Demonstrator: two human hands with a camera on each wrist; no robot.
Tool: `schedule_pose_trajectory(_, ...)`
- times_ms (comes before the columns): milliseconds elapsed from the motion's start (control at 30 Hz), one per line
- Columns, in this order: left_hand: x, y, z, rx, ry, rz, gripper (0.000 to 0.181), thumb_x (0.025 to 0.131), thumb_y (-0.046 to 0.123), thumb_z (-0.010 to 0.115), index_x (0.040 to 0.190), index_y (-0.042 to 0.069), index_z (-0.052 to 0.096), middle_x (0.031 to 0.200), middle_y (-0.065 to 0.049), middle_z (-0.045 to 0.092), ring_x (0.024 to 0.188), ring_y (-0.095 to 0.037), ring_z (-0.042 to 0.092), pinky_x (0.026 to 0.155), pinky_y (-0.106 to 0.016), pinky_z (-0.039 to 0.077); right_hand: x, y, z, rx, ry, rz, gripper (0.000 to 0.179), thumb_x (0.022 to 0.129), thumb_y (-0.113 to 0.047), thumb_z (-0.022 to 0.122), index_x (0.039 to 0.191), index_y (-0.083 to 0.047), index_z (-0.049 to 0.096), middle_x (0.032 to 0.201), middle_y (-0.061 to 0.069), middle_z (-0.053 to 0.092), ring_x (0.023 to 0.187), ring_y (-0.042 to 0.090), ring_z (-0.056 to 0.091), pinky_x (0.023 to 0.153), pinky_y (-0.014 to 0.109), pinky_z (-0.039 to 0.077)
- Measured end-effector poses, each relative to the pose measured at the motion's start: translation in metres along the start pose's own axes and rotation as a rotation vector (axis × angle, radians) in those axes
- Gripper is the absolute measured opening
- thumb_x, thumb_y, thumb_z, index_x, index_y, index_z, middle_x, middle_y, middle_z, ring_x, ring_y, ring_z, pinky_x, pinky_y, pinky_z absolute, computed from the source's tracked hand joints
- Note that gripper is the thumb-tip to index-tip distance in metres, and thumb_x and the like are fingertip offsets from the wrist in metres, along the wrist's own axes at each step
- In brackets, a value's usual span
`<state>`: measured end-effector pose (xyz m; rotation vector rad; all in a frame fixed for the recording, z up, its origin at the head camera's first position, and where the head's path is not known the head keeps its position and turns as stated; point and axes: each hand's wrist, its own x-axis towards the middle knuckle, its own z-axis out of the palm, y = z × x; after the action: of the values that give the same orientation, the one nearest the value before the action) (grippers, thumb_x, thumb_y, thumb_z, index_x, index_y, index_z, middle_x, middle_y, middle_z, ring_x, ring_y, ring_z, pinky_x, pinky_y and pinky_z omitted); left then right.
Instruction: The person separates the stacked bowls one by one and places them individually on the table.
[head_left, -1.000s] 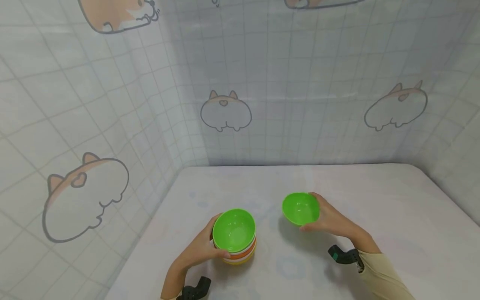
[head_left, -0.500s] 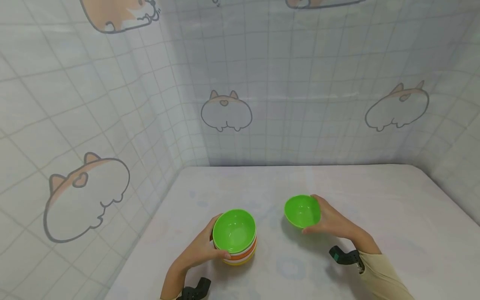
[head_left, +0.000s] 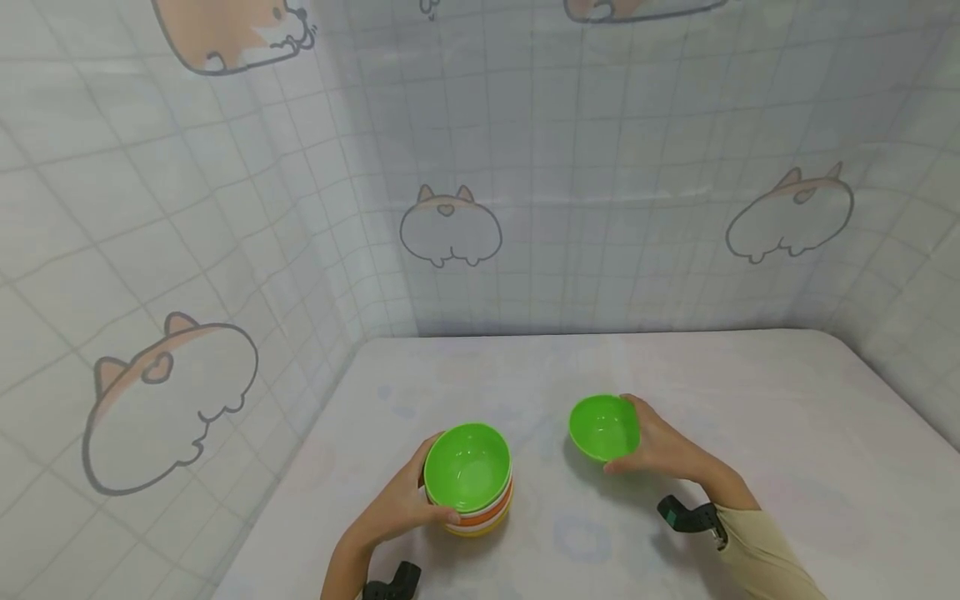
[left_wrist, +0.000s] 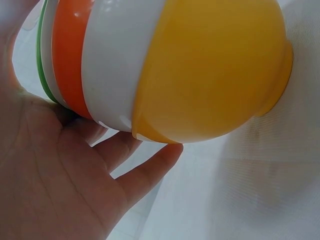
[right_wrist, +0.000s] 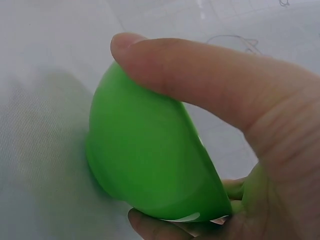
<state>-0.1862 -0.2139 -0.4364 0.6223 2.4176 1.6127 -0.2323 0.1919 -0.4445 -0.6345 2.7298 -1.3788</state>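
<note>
A nested stack of bowls stands on the white-covered table in the head view, with a green bowl (head_left: 468, 467) uppermost. Below it show white and orange bowls (left_wrist: 72, 55), and a yellow bowl (left_wrist: 210, 75) is at the bottom. My left hand (head_left: 401, 504) holds the stack from its left side, thumb at the near side and fingers around the far side. Further right, my right hand (head_left: 656, 442) grips a separate green bowl (right_wrist: 145, 150) by its right side, its mouth facing up. Whether that bowl touches the table I cannot tell.
The white tabletop (head_left: 585, 542) extends around both bowls. Behind and to the left, a grid-patterned curtain (head_left: 570, 250) with dog drawings hangs by the table's edges. Dark wrist devices (head_left: 690, 513) sit on both forearms.
My right hand has brought its green bowl slightly downward and toward me. The left hand stays on the stack, and the head view has tilted a little.
</note>
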Motion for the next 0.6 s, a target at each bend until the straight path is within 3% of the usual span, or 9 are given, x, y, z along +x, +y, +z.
schedule_pose_trajectory(333, 0.0003, -0.0016, 0.0004, 0.004, -0.003, -0.005, 0.100, 0.070, 0.018, 0.087, 0.150, 0.019, 0.028, 0.144, -0.002, 0.042, 0.130, -0.022, 0.042, 0.102, -0.047, 0.034, -0.0007, 0.0033, 0.0005, 0.038, -0.024, 0.067, 0.105, 0.066, -0.026, 0.089, 0.141, 0.009, 0.024, 0.129, 0.022, 0.043, 0.115, 0.036, 0.047, 0.089, 0.052, 0.043)
schedule_pose_trajectory(600, 0.0007, -0.0012, -0.0006, 0.003, -0.012, 0.023, 0.099, 0.070, 0.018, 0.087, 0.150, 0.020, 0.029, 0.143, -0.001, 0.043, 0.130, -0.021, 0.042, 0.102, -0.045, 0.035, -0.0022, 0.0056, -0.0026, 0.053, -0.041, 0.070, 0.105, 0.067, -0.026, 0.089, 0.142, 0.007, 0.023, 0.132, 0.022, 0.042, 0.117, 0.037, 0.046, 0.090, 0.053, 0.043)
